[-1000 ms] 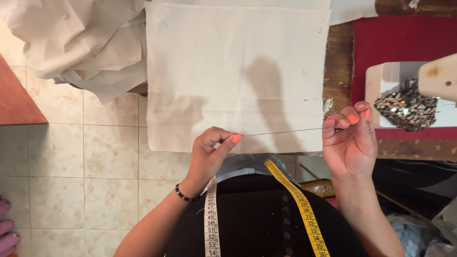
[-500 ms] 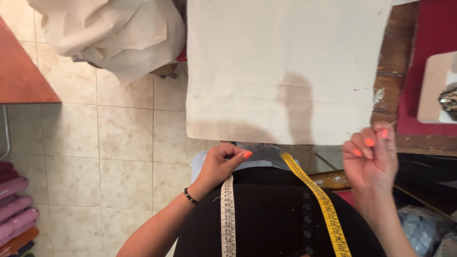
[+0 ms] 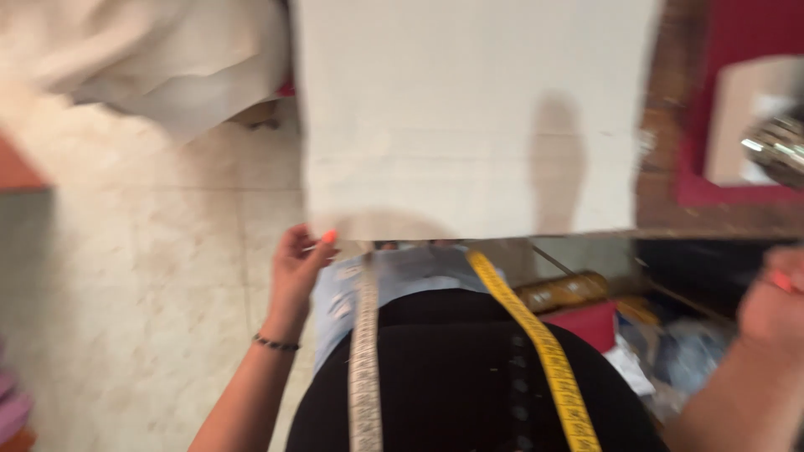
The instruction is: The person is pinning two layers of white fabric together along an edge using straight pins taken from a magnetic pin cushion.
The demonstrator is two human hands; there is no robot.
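Note:
A flat cream fabric panel (image 3: 469, 117) lies on the table and hangs over its front edge. My left hand (image 3: 295, 269) is just below the panel's lower left corner, thumb and finger pinched together; the fine thread it held earlier is lost in the motion blur. My right hand (image 3: 775, 303) is far out at the right edge of the view, below the table edge and blurred, so its grip is unclear. A tape measure hangs round my neck, its yellow side (image 3: 540, 339) to the right and its pale side (image 3: 365, 351) to the left.
A white sewing machine (image 3: 749, 125) stands on a red cloth (image 3: 737, 33) at the right. Crumpled white fabric (image 3: 167, 59) is heaped at the upper left above the tiled floor (image 3: 142, 276). Rolls and bags (image 3: 578, 289) fill the shelf under the table.
My hands have drawn far apart, the left to the left and the right out to the frame's right edge and lower. The view has shifted and blurred; the thread no longer shows.

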